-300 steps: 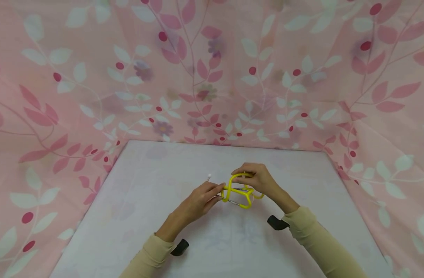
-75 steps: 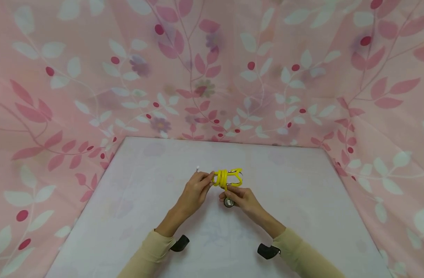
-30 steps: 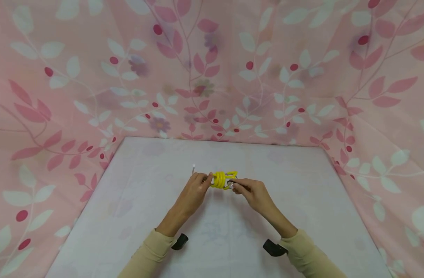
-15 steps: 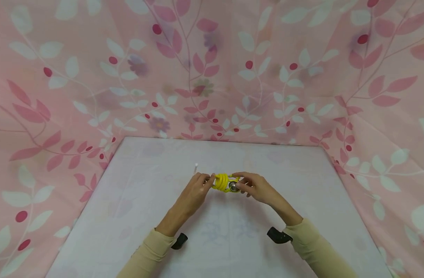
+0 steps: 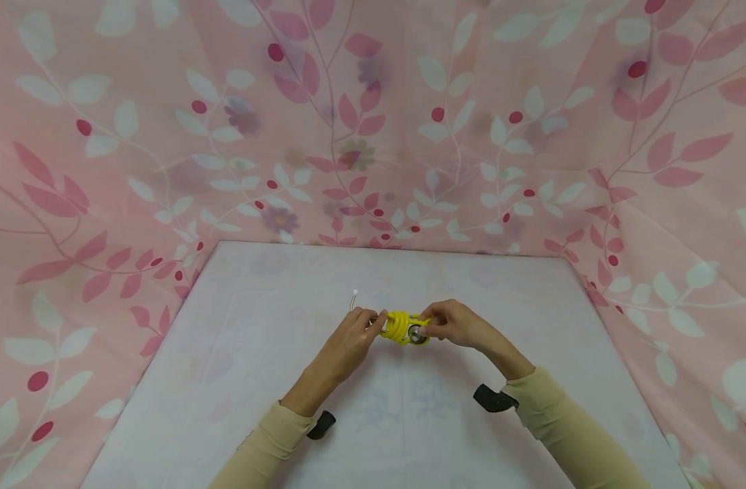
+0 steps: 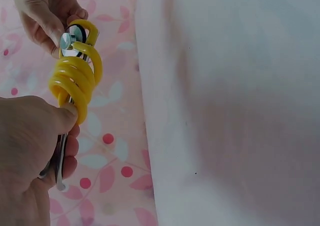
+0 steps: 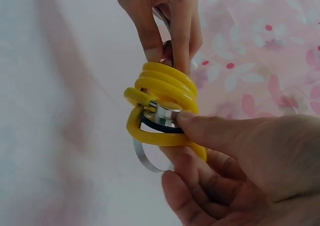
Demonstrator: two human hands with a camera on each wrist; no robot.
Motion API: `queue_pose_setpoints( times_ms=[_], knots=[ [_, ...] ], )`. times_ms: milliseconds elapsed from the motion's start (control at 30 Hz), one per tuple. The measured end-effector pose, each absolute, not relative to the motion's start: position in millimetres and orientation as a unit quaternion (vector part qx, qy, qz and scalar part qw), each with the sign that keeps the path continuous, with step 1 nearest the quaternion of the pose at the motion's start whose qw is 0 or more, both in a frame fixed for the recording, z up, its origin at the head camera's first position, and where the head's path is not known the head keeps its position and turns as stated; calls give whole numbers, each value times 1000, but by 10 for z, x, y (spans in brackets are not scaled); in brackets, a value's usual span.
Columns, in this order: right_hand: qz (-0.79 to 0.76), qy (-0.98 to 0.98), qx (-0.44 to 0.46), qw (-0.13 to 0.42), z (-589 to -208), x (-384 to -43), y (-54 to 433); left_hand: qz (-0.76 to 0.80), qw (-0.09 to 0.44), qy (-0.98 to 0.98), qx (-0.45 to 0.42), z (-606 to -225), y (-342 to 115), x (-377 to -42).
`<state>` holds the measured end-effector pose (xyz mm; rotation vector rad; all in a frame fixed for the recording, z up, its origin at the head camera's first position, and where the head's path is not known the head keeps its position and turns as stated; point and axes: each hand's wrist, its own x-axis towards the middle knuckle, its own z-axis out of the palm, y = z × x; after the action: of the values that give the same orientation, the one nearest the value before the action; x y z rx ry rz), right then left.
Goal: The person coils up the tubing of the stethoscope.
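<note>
A stethoscope with yellow tubing (image 5: 399, 327) is held above the table between both hands, its tube wound in several tight coils around its metal ear tubes (image 6: 62, 158). My left hand (image 5: 346, 345) grips the ear tubes at the left end, and a white ear tip (image 5: 355, 292) sticks up beyond the fingers. At the other end, my right hand (image 5: 461, 324) has its thumb on the silver chest piece (image 7: 167, 113), with fingers behind the yellow loop. The chest piece lies against that loop beside the coils. A curved metal band (image 7: 148, 158) shows below the loop in the right wrist view.
Under the hands is a table with a pale cover (image 5: 275, 394). Pink leaf-patterned cloth (image 5: 410, 136) stands around its back and sides. A black wrist mount (image 5: 495, 399) juts from the right sleeve, another black mount (image 5: 322, 425) from the left.
Ten seconds ago the yellow tube hung in loose loops; now it is coiled tightly. The right hand has brought the chest piece up to the coils, and the stethoscope has shifted slightly right.
</note>
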<state>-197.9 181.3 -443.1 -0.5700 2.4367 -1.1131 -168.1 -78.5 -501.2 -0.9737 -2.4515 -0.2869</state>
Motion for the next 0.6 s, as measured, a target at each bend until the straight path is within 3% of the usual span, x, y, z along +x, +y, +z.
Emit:
queue_pose_setpoints(
  times_ms=[433,600],
  knots=[
    [-345,922,-173,-1,-4658,-1854,1606,-144,212,-914,-313,-5064,-699,-1742],
    [-300,933,-195,-43,-4698,-1801,1562,-145,219,-916,-305,-5083,-711,-1769]
  ],
)
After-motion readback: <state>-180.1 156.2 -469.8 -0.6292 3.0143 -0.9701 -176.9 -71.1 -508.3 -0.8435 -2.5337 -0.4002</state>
